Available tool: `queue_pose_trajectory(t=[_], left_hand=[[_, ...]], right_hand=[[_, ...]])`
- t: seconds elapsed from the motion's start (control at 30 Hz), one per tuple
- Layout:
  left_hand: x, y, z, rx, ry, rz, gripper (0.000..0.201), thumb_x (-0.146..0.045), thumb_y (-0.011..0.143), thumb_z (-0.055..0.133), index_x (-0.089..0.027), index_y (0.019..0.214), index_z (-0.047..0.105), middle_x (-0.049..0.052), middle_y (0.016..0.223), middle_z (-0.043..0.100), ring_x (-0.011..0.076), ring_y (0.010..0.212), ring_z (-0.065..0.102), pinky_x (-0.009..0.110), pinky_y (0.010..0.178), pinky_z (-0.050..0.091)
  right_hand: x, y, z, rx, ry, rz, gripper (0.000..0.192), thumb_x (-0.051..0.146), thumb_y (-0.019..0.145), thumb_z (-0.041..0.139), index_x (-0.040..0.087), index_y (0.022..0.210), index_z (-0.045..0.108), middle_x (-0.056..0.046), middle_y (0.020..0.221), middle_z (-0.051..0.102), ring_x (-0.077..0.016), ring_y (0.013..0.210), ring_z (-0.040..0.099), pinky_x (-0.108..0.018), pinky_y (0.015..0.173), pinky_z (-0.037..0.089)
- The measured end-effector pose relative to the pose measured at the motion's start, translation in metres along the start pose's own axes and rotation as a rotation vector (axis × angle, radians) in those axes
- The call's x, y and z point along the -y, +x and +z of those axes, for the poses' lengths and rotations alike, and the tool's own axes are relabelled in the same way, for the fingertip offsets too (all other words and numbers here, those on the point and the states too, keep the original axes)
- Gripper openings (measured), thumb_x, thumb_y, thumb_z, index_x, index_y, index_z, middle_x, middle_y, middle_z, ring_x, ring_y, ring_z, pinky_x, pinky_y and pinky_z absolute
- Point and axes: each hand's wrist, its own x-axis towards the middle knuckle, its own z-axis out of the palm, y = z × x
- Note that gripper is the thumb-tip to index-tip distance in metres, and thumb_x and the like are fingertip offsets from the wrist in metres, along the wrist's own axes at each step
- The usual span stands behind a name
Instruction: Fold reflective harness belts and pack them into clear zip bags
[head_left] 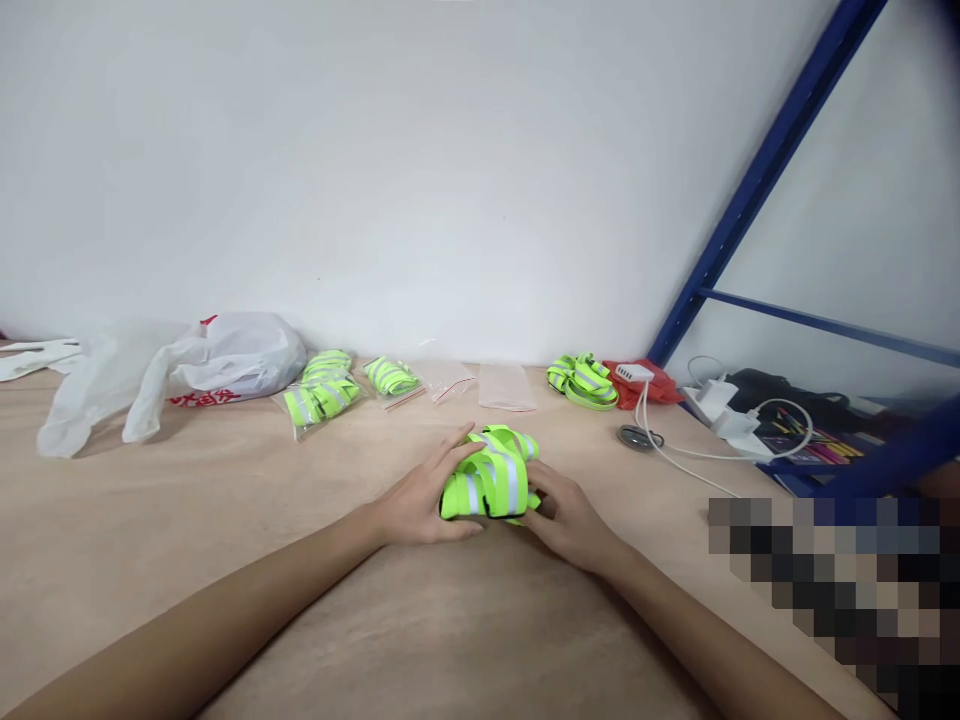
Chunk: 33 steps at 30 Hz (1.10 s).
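Between my hands, in the middle of the table, is a bundled neon-yellow reflective strap (495, 475) with silvery stripes and dark edging or clips. My left hand (427, 493) grips its left side, thumb low in front and fingers over the top. On the other side my right hand (566, 515) has its curled fingers against the strap's right edge; the fingertips are partly hidden. Farther back lies another loose reflective strap bundle (583, 381). Folded straps packed in clear bags (324, 398) sit at the back left, with one more bagged strap (392, 376) beside them.
Flat clear zip bags (448, 380) and a pale pouch (507, 387) lie near the wall. A white plastic bag (251, 355) stands at the back left. At right are a white USB charger (634, 373) with cables, a dark oval object (637, 437) and a blue metal frame (750, 210).
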Motion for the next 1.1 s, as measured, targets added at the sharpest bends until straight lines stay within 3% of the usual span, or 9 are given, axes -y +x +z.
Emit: queue_pose_trajectory(t=[0.1,0.17,0.23,0.33,0.6,0.7,0.8,0.97,1.1], left_hand=[[0.001,0.001,0.002,-0.062,-0.052,0.034,0.089,-0.029,0.078,0.078,-0.025,0.15,0.027,0.02,0.161,0.023,0.0371,0.149,0.023,0.054,0.115,0.035],[0.002,0.002,0.004,-0.137,-0.106,0.044,0.073,-0.025,0.081,0.074,-0.024,0.142,0.034,0.019,0.151,0.038,0.0332,0.142,0.038,0.049,0.109,0.042],[0.003,0.002,0.005,-0.21,-0.168,0.0,0.052,-0.027,0.085,0.071,-0.023,0.128,0.043,0.016,0.133,0.052,0.0273,0.122,0.055,0.041,0.099,0.049],[0.003,0.003,0.004,-0.228,-0.251,-0.145,0.03,-0.036,0.088,0.068,-0.021,0.107,0.05,0.009,0.109,0.061,0.0211,0.096,0.062,0.033,0.082,0.053],[0.0,0.008,0.0,-0.217,-0.514,-0.294,0.034,-0.043,0.093,0.059,-0.019,0.117,0.055,0.008,0.105,0.069,0.0232,0.095,0.066,0.033,0.08,0.054],[0.0,0.01,0.002,-0.249,-0.671,-0.336,0.039,-0.045,0.091,0.06,-0.021,0.12,0.05,0.004,0.093,0.068,0.0208,0.077,0.07,0.034,0.073,0.056],[0.002,0.012,0.001,-0.327,-0.81,-0.422,0.047,-0.045,0.086,0.064,-0.022,0.123,0.047,0.0,0.083,0.066,0.0189,0.063,0.068,0.035,0.067,0.057],[0.01,0.013,-0.006,-0.472,-0.867,-0.512,0.051,-0.042,0.079,0.068,-0.023,0.123,0.05,0.002,0.094,0.07,0.0163,0.069,0.067,0.028,0.064,0.053],[0.012,0.01,-0.007,-0.311,-0.815,-0.451,0.052,-0.058,0.09,0.056,-0.019,0.124,0.055,0.01,0.101,0.072,0.019,0.08,0.068,0.029,0.07,0.051]], right_hand=[[-0.003,0.002,-0.001,-0.082,0.09,0.091,0.019,0.029,0.087,0.063,0.021,0.103,0.071,-0.007,0.102,0.072,-0.022,0.091,0.067,-0.033,0.08,0.055],[-0.005,0.003,-0.001,-0.115,0.157,0.149,0.019,0.034,0.087,0.064,0.021,0.099,0.072,-0.006,0.097,0.072,-0.0213,0.088,0.067,-0.031,0.076,0.055],[-0.005,0.004,0.001,-0.129,0.235,0.184,0.021,0.038,0.087,0.063,0.021,0.095,0.072,-0.005,0.092,0.071,-0.0203,0.085,0.066,-0.029,0.071,0.055],[-0.005,0.004,0.003,-0.16,0.355,0.275,0.029,0.048,0.087,0.063,0.02,0.092,0.07,-0.002,0.083,0.068,-0.0169,0.068,0.063,-0.026,0.056,0.053],[-0.006,0.005,0.003,-0.393,0.546,0.451,0.046,0.066,0.073,0.072,0.022,0.081,0.06,0.003,0.061,0.061,-0.0155,0.048,0.056,-0.029,0.043,0.053],[-0.005,0.006,0.003,-0.425,0.632,0.476,0.046,0.065,0.071,0.074,0.023,0.081,0.06,0.003,0.062,0.061,-0.015,0.048,0.056,-0.028,0.041,0.052],[-0.005,0.005,0.003,-0.389,0.75,0.481,0.041,0.06,0.072,0.075,0.022,0.078,0.061,-0.001,0.073,0.066,-0.0166,0.057,0.061,-0.03,0.049,0.056],[-0.01,0.002,-0.003,-0.312,0.717,0.409,0.036,0.056,0.077,0.072,0.02,0.077,0.065,-0.01,0.106,0.072,-0.0244,0.084,0.068,-0.037,0.069,0.058],[-0.012,0.0,-0.009,-0.25,0.484,0.237,0.04,0.053,0.08,0.071,0.02,0.06,0.058,-0.011,0.104,0.073,-0.0295,0.102,0.066,-0.044,0.091,0.052]])
